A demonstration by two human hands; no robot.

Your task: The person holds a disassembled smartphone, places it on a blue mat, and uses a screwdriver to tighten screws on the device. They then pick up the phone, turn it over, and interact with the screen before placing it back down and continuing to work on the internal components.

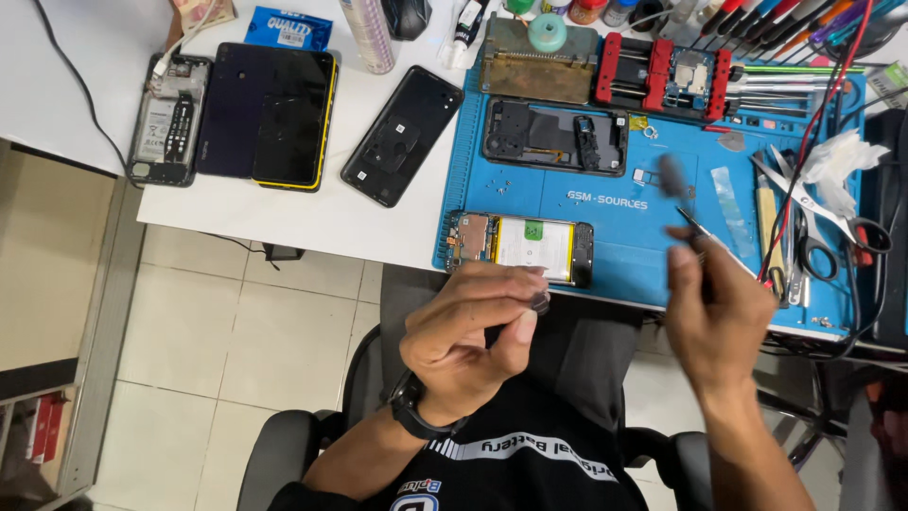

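Note:
My left hand (468,331) is curled above my lap, pinching a small dark round part (539,302) between thumb and fingers. My right hand (719,308) is blurred and grips thin metal tweezers (698,227) whose tip points up over the blue work mat (615,194). An opened phone (520,246) with its white battery and circuit board showing lies at the mat's front edge, just beyond my left hand. A black phone frame (553,137) rests farther back on the mat.
A red board holder (662,76) and a metal block (539,66) stand at the mat's back. Scissors (813,213) and hand tools lie at the right. On the white table to the left are a black back cover (402,132), two stacked phones (270,114) and another opened phone (168,118).

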